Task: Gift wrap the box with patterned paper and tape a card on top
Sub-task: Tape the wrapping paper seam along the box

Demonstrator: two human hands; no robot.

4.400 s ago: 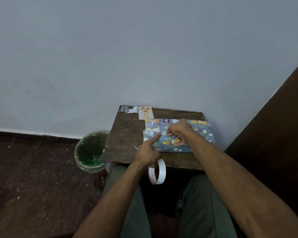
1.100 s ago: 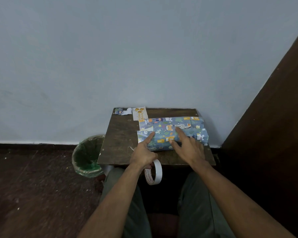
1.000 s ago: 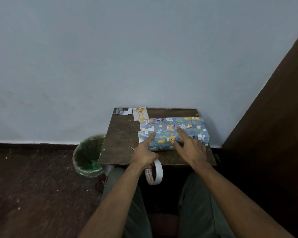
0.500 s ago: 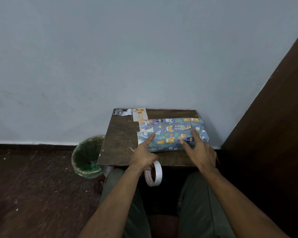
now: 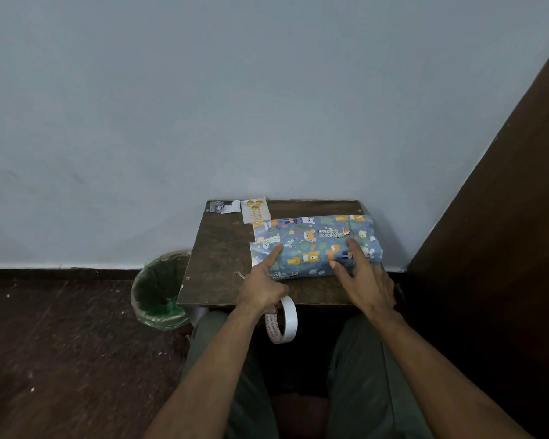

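Rightward slid right hand (image 5: 366, 282), splayed on box (image 5: 317, 245) — left hand (image 5: 262, 288) grips tape roll (image 5: 282, 320).

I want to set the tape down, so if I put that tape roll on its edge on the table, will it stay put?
Probably not. The tape roll is a thin round ring, so on edge it would likely roll or tip. It hangs from the left hand just off the table front, so a roll could carry it over that edge. Laid flat it should stay put.

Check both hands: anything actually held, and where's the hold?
The left hand has the tape roll hanging from its curled lower fingers, through the ring. The right hand holds nothing; its fingers press on the wrapped box.
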